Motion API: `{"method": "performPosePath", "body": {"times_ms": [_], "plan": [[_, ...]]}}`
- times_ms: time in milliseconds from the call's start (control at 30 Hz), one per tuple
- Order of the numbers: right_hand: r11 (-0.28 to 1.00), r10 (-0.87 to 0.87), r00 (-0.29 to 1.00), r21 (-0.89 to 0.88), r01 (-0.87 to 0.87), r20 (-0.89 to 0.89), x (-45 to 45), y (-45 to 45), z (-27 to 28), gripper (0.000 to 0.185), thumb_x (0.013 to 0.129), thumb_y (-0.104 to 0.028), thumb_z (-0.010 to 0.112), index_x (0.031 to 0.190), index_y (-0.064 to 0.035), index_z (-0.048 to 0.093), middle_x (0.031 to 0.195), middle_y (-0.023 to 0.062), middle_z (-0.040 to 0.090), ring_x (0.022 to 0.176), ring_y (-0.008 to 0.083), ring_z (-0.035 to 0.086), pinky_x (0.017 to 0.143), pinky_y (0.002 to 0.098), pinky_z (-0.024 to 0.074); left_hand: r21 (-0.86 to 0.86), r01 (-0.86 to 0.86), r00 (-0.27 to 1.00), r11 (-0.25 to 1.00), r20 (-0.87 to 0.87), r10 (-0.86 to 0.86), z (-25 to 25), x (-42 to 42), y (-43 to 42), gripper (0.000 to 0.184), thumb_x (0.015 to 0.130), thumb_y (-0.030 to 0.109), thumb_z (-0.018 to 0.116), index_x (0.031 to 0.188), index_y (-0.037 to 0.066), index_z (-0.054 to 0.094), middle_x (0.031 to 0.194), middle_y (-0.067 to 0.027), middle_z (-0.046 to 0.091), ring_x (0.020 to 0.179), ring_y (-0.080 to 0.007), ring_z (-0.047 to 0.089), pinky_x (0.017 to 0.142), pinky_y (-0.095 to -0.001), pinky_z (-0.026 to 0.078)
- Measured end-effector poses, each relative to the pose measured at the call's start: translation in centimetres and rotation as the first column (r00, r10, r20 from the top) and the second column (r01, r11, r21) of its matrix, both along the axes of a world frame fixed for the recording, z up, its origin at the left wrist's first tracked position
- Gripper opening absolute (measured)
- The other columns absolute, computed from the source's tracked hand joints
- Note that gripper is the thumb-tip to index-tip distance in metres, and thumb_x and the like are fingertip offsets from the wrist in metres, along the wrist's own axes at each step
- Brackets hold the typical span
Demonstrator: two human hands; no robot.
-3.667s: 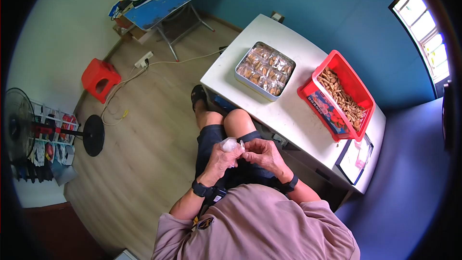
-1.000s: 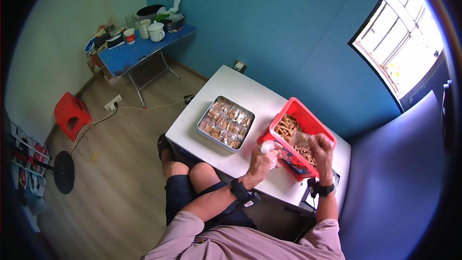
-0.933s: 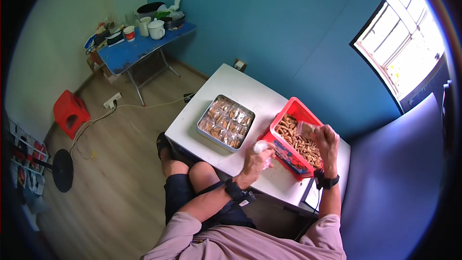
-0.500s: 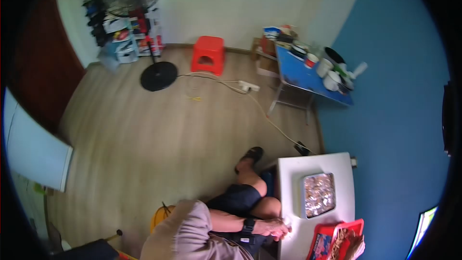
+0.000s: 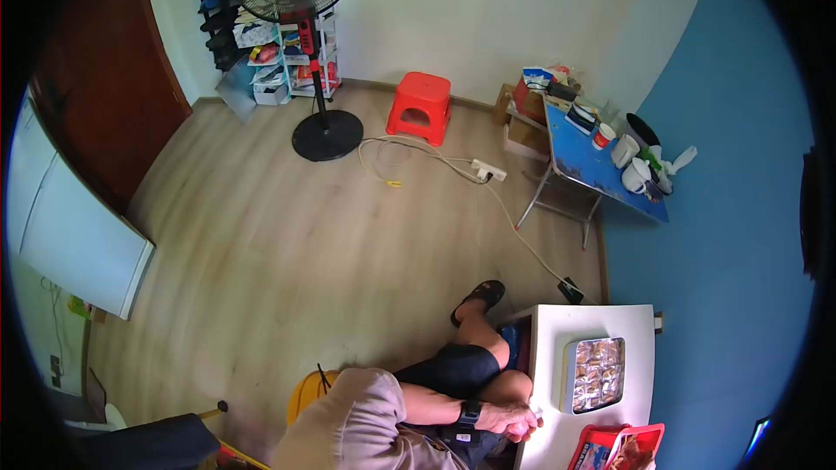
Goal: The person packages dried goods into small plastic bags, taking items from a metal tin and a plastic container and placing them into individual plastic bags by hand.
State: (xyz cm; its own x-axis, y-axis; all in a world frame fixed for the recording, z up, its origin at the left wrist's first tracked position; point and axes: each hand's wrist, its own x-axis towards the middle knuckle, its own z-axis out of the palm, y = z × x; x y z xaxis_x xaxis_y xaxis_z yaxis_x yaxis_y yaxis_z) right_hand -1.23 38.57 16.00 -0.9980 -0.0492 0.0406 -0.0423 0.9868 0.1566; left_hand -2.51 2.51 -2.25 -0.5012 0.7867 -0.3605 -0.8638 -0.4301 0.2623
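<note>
Curling round something pale (image 5: 535,413), the left hand (image 5: 505,419) is by the worktop's (image 5: 634,322) near edge; the red basket (image 5: 648,431) lies ahead and rightward; right hand unseen, grip unknown

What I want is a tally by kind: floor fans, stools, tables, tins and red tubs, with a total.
Floor fan: 1
Red stool: 1
Tables: 2 (blue table, white table)
Tin: 1
Red tub: 1
Total: 6
</note>
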Motion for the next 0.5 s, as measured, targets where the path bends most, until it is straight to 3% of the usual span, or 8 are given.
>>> {"method": "performPosePath", "body": {"times_ms": [167, 500], "plan": [[0.999, -0.027, 0.992, -0.044, 0.021, -0.126, 0.4, -2.9, 0.6, 0.015, 0.09, -0.019, 0.058, 0.083, -0.006, 0.062, 0.069, 0.0145, 0.063, 0.059, 0.0302, 0.062, 0.054, 0.0423, 0.0503, -0.046, 0.012, 1.0, 0.999, -0.022, -0.013, 0.9, 0.6, -0.4, 0.021, 0.086, 0.014, 0.057, 0.106, 0.008, 0.055, 0.07, -0.0055, 0.058, 0.06, -0.016, 0.058, 0.049, -0.0307, 0.046], [0.997, -0.03, 0.972, -0.078, 0.013, -0.233, 0.7, -5.8, 0.8, 0.014, 0.089, -0.018, 0.058, 0.083, -0.0054, 0.061, 0.068, 0.0157, 0.063, 0.059, 0.0322, 0.061, 0.054, 0.0437, 0.049, 0.045, 0.054, 0.995, 0.998, -0.089, -0.05, -0.6, 0.4, -0.1, 0.016, 0.085, 0.018, 0.059, 0.1, 0.013, 0.057, 0.074, -0.0009, 0.058, 0.065, -0.0159, 0.063, 0.052, -0.031, 0.05]]}}
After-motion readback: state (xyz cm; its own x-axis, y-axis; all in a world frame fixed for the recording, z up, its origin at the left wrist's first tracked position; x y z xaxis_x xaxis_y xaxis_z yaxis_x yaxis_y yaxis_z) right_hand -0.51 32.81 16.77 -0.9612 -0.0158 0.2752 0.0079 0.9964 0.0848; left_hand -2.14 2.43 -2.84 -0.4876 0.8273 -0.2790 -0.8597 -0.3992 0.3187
